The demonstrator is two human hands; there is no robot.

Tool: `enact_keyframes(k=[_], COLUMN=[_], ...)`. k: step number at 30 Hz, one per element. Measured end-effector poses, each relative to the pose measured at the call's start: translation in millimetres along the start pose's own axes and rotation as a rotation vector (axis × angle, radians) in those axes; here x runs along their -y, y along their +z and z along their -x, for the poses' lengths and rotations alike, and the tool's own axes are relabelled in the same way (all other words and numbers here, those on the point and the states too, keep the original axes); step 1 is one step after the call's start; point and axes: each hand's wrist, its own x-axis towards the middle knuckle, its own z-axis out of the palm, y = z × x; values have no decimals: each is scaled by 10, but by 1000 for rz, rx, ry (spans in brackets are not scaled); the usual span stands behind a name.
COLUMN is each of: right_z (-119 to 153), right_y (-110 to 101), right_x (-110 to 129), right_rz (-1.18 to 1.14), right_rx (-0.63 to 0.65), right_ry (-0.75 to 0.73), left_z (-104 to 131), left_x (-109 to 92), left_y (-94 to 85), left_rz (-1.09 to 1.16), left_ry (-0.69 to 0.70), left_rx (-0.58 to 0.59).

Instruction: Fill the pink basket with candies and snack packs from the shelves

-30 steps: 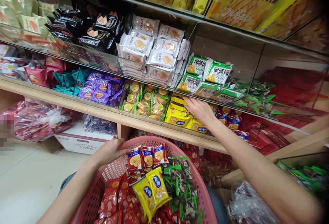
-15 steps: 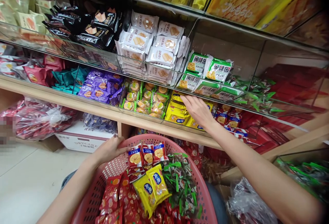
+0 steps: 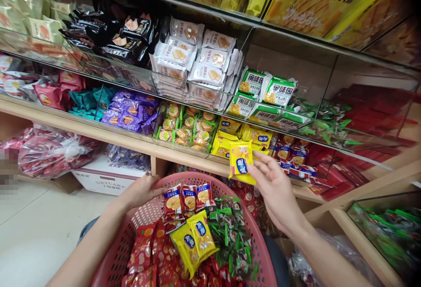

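Note:
A pink perforated basket (image 3: 263, 252) holds red packets (image 3: 146, 245), red-and-white biscuit packets (image 3: 189, 198), green-and-black wrapped sweets (image 3: 230, 234) and two yellow packets (image 3: 195, 241). My left hand (image 3: 144, 192) grips the basket's upper left rim. Above the basket's right side, my right hand (image 3: 271, 179) pinches a yellow packet (image 3: 241, 162) between thumb and fingers, in front of the low shelf. Behind it, more yellow packets (image 3: 256, 135) lie in their glass-fronted compartment.
Glass-fronted shelves hold white packets (image 3: 210, 61), green-and-white packets (image 3: 278, 91), purple packets (image 3: 126, 113) and round biscuits (image 3: 187, 131). A wooden shelf edge (image 3: 125, 144) runs above a white carton (image 3: 101, 177). Another bin (image 3: 348, 212) stands at right.
My right hand has drawn back from the yellow packets' compartment toward the basket, bringing out one yellow packet. My left hand stays on the basket rim.

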Motion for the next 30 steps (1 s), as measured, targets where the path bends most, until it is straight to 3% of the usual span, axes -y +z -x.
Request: enact_keyframes(k=[4,9,11,14,18,21,25,30], right_z=[491,952,995,990,1028,1088,1176,1493], right_y=[216,539,601,603,546,507,478,535], right_x=[-33,-256,-345,-422,-461,-498,-538,-633], right_rz=[-279,-522,-648,-754,-722,-733,-800,-765], right_rx=[189,269,242,174,168,162,112,54], right_ry=[406,809,864,804,670,685,826,1182], left_z=[-1,6,10,14,13,5,0,9], left_x=[-19,-28,-20,-1,16,24,27,14], left_y=[-10,-1,4,7,13,25,31,10], left_rz=[-28,-79,-71,-67,-83,-91,-91,-87], left_ry=[3,16,17,23,32,29,27,32], left_rx=[20,6,8,10,4,0,-8,2])
